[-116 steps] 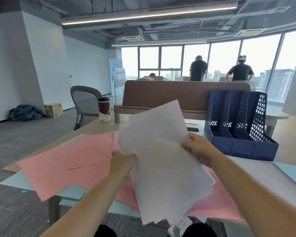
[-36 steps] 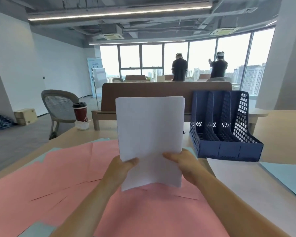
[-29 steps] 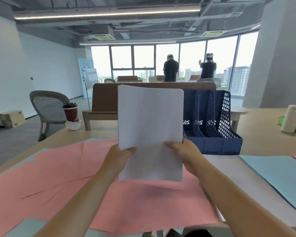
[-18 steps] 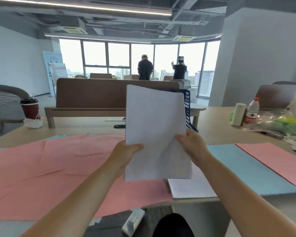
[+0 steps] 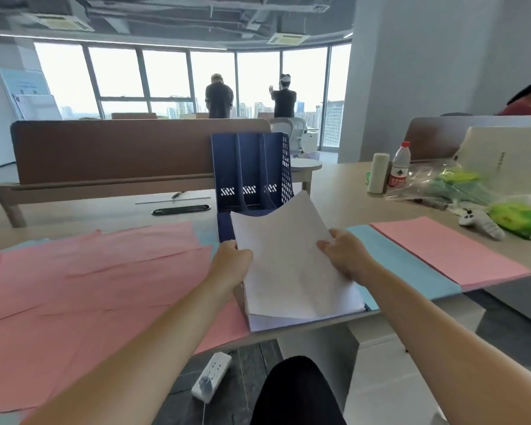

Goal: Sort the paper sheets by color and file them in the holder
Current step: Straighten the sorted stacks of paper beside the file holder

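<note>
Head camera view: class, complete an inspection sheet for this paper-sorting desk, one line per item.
Surface: light wooden desk, largely covered in loose sheets.
Job's things: white paper stack in front of the dark blue mesh file holder, not yet filed; pink paper sheets left and right; light blue sheet right.
Clutter: red-capped water bottle, white paper roll, clear plastic bags, white handheld controller.
Grippers: left hand and right hand each grip the stack's sides.
Cables: white power strip with its lead, below the desk's edge.
Surroundings: two people standing at the windows; brown desk divider.
</note>
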